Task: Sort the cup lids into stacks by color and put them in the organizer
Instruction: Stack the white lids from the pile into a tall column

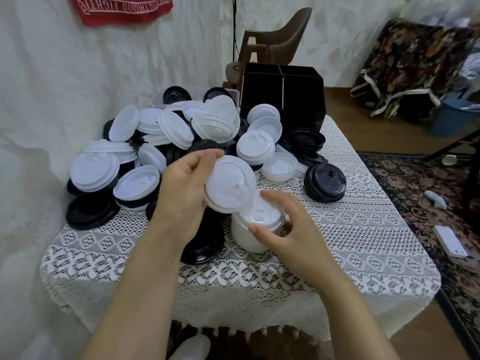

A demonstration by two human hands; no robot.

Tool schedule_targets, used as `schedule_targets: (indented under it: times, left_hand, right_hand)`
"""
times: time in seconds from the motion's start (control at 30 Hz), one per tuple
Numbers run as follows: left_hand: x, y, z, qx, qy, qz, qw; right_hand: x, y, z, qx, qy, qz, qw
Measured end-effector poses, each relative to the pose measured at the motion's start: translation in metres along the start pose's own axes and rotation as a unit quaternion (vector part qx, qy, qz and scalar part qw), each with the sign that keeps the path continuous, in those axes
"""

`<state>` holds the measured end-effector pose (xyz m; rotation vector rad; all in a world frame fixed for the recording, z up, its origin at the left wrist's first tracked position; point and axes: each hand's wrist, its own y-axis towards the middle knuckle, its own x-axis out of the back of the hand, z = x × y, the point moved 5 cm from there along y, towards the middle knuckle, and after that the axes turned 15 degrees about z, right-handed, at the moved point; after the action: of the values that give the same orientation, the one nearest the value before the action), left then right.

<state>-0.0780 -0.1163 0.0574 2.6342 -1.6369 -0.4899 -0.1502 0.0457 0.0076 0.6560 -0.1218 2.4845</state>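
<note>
Your left hand pinched a white lid by its rim, tilted over the white stack that your right hand gripped with curled fingers on the lace tablecloth. Black lids lay beside the stack, under your left wrist. A mixed pile of black and white lids sat between your hands and the black organizer at the far edge.

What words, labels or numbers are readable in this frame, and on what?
"GOOD FIGHT": white letters, inverted, on the red cloth on the wall; the words before it are blurred and cut off.
Raised marks on the black lid and on the white lid held by the left hand: too small to read.
</note>
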Motion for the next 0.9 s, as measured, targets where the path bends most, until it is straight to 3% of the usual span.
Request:
schedule_targets:
  times: [0.13, 0.43, 0.6, 0.73, 0.9]
  left_hand:
    - [-0.003, -0.001, 0.001, 0.047, -0.076, 0.090, 0.992]
    - [-0.021, -0.009, 0.002, 0.087, -0.041, 0.194, 0.976]
    - [-0.023, -0.009, 0.004, 0.082, -0.050, 0.147, 0.984]
    - [-0.004, -0.004, 0.004, 0.075, -0.005, 0.052, 0.996]
    - [-0.007, -0.008, 0.014, 0.135, 0.019, 0.066, 0.988]
  right_hand:
    - [0.005, -0.004, 0.006, 0.003, 0.006, -0.011, 1.000]
    - [0.002, -0.002, 0.035, 0.146, -0.032, -0.006, 0.989]
    - [0.012, -0.004, 0.030, 0.158, 0.002, -0.073, 0.985]
    - [0.030, -0.008, 0.013, 0.080, -0.008, -0.165, 0.983]
    - [0.012, 0.000, 0.013, 0.049, -0.005, -0.077, 0.996]
